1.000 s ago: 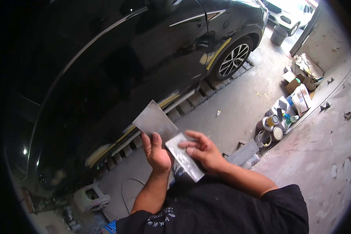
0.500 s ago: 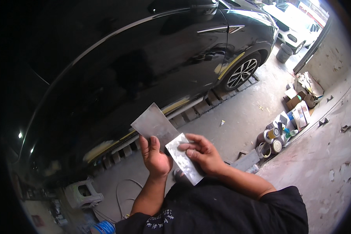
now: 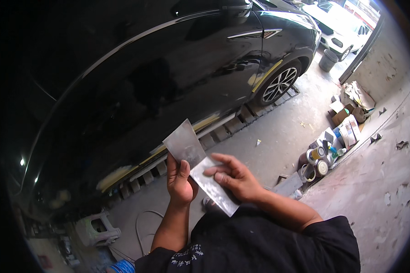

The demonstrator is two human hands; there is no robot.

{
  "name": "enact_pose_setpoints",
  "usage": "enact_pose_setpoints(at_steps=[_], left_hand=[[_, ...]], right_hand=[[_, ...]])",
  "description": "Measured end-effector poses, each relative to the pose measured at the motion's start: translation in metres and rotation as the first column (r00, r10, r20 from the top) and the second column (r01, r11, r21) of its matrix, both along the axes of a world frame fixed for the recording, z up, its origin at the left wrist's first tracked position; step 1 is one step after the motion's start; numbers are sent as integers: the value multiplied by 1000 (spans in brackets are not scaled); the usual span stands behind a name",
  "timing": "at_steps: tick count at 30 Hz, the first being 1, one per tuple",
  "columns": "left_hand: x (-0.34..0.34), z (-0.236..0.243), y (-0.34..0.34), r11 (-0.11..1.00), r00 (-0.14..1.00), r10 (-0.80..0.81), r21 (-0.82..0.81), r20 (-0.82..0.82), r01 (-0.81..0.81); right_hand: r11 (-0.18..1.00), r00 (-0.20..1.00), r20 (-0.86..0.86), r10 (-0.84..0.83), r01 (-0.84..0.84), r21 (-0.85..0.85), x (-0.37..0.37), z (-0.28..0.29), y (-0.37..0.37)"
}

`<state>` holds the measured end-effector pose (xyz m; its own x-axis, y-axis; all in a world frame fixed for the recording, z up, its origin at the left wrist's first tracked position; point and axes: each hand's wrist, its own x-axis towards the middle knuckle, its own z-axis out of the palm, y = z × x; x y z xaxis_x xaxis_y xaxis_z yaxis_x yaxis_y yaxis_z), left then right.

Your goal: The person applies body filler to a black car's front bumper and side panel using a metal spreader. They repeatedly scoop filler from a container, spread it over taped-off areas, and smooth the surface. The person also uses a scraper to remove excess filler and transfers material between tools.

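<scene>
My left hand (image 3: 181, 187) grips a thin grey metal spreader plate (image 3: 185, 140) by its lower end, thumb on its face. Closed over a second metal spreader (image 3: 219, 196) is my right hand (image 3: 241, 182), fingers and thumb pinching its upper part. This second plate is shiny and smeared with whitish marks. Its upper corner overlaps or meets the lower edge of the first plate; whether they touch I cannot tell. Beyond both hands stands a black car (image 3: 136, 86), with yellowish filler (image 3: 118, 176) along its lower sill and more filler (image 3: 266, 76) by the wheel arch.
A grey-white plastic stool (image 3: 98, 227) stands at the lower left, near a hose (image 3: 138, 227) and a blue can (image 3: 123, 266). Along the right wall (image 3: 373, 182) lie tins (image 3: 321, 168), bottles and cardboard (image 3: 339, 117). Farther off are a dark bucket (image 3: 328, 60) and a white car (image 3: 339, 29).
The left plate has shifted slightly right and turned more upright, with my left hand. The right plate has moved slightly left, so the two overlap more. Both hands keep their holds.
</scene>
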<state>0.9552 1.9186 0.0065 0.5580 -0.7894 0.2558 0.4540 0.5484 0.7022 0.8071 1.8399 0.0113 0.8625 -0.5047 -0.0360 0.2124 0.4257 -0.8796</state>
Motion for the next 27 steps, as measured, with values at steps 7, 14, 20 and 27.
enact_pose_setpoints(at_steps=[7, 14, 20, 27], left_hand=[[-11, 0, 3, 989, 990, -142, -37, 13, 142], [-11, -3, 8, 983, 980, -180, -21, 84, 182], [-9, 4, 11, 991, 979, -122, 80, 165, 110], [-6, 12, 13, 993, 933, -87, 104, 348, 54]], right_hand=[[964, 989, 144, -26, -13, 265, 4, 12, -5], [947, 974, 227, -13, -61, 315, 4, 11, 0], [999, 976, 214, -24, 30, -25, 5, 15, -12], [988, 955, 297, -20, -27, 151, 7, 19, 4]])
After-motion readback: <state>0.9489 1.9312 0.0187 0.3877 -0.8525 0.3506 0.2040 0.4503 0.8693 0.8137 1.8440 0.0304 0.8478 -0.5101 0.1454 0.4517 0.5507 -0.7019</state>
